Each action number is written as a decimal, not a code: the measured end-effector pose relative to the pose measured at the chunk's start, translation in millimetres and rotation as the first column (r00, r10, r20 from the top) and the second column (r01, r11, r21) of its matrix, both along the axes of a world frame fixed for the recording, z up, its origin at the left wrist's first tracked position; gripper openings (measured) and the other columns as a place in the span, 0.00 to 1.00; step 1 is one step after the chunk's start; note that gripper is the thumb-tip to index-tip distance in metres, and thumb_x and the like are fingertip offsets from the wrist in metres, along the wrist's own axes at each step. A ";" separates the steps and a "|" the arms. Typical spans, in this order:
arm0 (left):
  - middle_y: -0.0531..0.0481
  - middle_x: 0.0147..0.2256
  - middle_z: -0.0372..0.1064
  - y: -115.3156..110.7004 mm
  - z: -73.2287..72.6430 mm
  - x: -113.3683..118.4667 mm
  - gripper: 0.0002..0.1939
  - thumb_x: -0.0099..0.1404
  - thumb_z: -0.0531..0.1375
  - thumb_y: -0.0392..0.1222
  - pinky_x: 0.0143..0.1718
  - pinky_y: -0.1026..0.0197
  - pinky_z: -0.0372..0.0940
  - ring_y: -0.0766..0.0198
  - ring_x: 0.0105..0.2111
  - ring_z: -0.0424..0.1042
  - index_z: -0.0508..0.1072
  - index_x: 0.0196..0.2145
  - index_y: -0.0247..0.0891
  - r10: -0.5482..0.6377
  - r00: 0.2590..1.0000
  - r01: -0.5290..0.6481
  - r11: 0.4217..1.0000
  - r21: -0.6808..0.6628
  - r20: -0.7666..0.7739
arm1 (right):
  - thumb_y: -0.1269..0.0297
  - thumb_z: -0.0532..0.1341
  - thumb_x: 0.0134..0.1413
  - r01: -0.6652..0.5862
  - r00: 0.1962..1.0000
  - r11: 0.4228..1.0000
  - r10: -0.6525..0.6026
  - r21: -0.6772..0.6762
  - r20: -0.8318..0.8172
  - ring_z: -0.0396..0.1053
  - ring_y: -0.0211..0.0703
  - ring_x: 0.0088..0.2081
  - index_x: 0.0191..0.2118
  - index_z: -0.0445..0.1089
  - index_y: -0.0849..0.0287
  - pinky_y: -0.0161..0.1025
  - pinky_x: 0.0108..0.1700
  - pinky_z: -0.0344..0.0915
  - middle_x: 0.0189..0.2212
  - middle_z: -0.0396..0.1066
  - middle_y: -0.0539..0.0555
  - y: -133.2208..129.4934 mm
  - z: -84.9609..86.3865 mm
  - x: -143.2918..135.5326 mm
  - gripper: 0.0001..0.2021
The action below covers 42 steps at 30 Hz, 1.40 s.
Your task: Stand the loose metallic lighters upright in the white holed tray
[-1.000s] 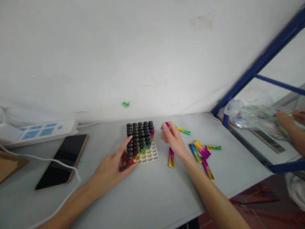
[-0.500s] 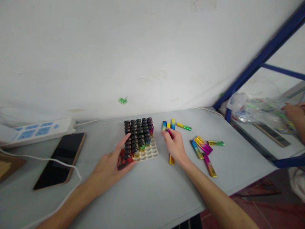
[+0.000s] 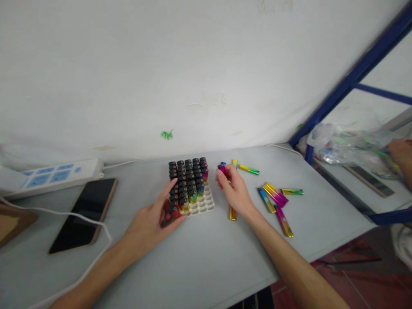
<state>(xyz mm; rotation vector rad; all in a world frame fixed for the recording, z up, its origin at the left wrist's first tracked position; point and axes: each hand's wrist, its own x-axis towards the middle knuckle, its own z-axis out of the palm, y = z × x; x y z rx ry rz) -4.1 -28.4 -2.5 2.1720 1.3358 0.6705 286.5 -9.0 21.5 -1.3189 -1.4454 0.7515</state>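
Note:
A pale tray (image 3: 206, 207) of small cups stands on the grey table, with several black-topped lighters (image 3: 186, 178) upright in it; cups at its front right hold none. My left hand (image 3: 154, 221) is closed around the tray's front left corner, thumb and fingers against the end lighters. Just right of the tray, my right hand (image 3: 236, 189) pinches a magenta lighter (image 3: 222, 168), its dark top pointing up. Under and behind that hand lie loose lighters, among them a gold one (image 3: 232, 213). Farther right is a group of magenta, gold, blue and green lighters (image 3: 275, 195).
On the left are a black phone (image 3: 84, 214), a white power strip (image 3: 54, 178), a white cable (image 3: 64, 214) and a brown box (image 3: 16, 223). A blue metal frame (image 3: 347, 83) rises at the right, with plastic bags (image 3: 341, 143) and another person's hand (image 3: 401, 152) beyond it.
My right hand has lifted slightly, and the magenta lighter in it is more upright and shows more. My left hand stays at the tray. The other person's hand has shifted a little.

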 end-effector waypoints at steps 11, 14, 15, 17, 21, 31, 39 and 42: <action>0.59 0.27 0.73 -2.9 19.2 5.9 0.52 0.70 0.64 0.64 0.25 0.59 0.67 0.59 0.20 0.71 0.47 0.81 0.45 0.034 0.999 -0.036 0.997 -0.063 -0.026 | 0.52 0.59 0.77 -0.061 0.977 0.997 0.051 0.041 0.208 0.77 0.48 0.37 0.44 0.74 0.55 0.41 0.43 0.71 0.35 0.79 0.54 -0.5 5.2 2.3 0.14; 0.58 0.27 0.73 -2.6 17.4 5.0 0.52 0.70 0.64 0.65 0.25 0.60 0.67 0.60 0.19 0.71 0.47 0.81 0.45 0.026 0.999 -0.027 0.999 -0.043 -0.022 | 0.55 0.58 0.78 -0.117 0.943 0.989 0.084 0.085 0.323 0.79 0.49 0.44 0.48 0.75 0.55 0.42 0.50 0.72 0.43 0.82 0.57 2.4 1.2 2.5 0.12; 0.58 0.27 0.74 -2.4 17.1 4.9 0.52 0.70 0.64 0.65 0.25 0.60 0.67 0.60 0.19 0.71 0.47 0.81 0.45 0.022 0.999 -0.023 0.999 -0.042 -0.023 | 0.56 0.58 0.79 -0.134 0.931 0.987 0.093 0.094 0.352 0.79 0.49 0.45 0.48 0.75 0.55 0.42 0.52 0.72 0.44 0.82 0.57 3.4 0.1 2.7 0.11; 0.59 0.27 0.73 -2.2 17.2 5.1 0.52 0.71 0.64 0.64 0.24 0.61 0.66 0.61 0.19 0.71 0.46 0.81 0.46 0.018 1.000 -0.019 0.999 -0.041 -0.026 | 0.58 0.57 0.80 -0.154 0.919 0.982 0.103 0.108 0.380 0.79 0.50 0.47 0.49 0.75 0.56 0.42 0.53 0.71 0.45 0.81 0.58 5.2 -1.7 2.8 0.11; 0.59 0.28 0.73 -1.8 17.8 6.0 0.51 0.71 0.63 0.64 0.25 0.63 0.66 0.62 0.20 0.72 0.46 0.81 0.45 0.021 0.999 -0.022 0.999 -0.047 -0.030 | 0.59 0.58 0.80 -0.173 0.908 0.980 0.119 0.101 0.401 0.78 0.49 0.46 0.49 0.74 0.57 0.42 0.52 0.71 0.44 0.81 0.57 9.0 -2.8 3.6 0.10; 0.59 0.26 0.71 -2.5 19.8 7.4 0.51 0.70 0.64 0.64 0.24 0.61 0.65 0.60 0.20 0.70 0.48 0.80 0.43 0.032 0.999 -0.033 0.998 -0.054 -0.019 | 0.59 0.55 0.82 -0.175 0.723 0.984 0.144 -0.022 0.676 0.76 0.50 0.43 0.52 0.71 0.56 0.42 0.46 0.70 0.45 0.78 0.59 9.1 9.3 -6.5 0.10; 0.60 0.26 0.71 -3.0 25.4 9.0 0.52 0.69 0.64 0.64 0.24 0.60 0.65 0.59 0.20 0.71 0.49 0.80 0.42 0.031 1.000 -0.032 0.998 -0.054 -0.003 | 0.60 0.55 0.81 -0.138 0.764 0.989 0.077 0.046 0.641 0.76 0.49 0.43 0.53 0.73 0.58 0.42 0.50 0.70 0.46 0.78 0.60 -1.6 17.5 13.6 0.11; 0.59 0.27 0.71 -3.2 24.1 8.5 0.52 0.70 0.63 0.64 0.24 0.60 0.66 0.59 0.20 0.72 0.49 0.80 0.41 0.019 1.000 -0.019 0.999 -0.044 -0.007 | 0.62 0.56 0.80 -0.041 0.828 0.987 -0.053 0.154 0.559 0.76 0.48 0.41 0.48 0.74 0.57 0.41 0.49 0.69 0.41 0.78 0.57 -8.8 27.3 33.1 0.10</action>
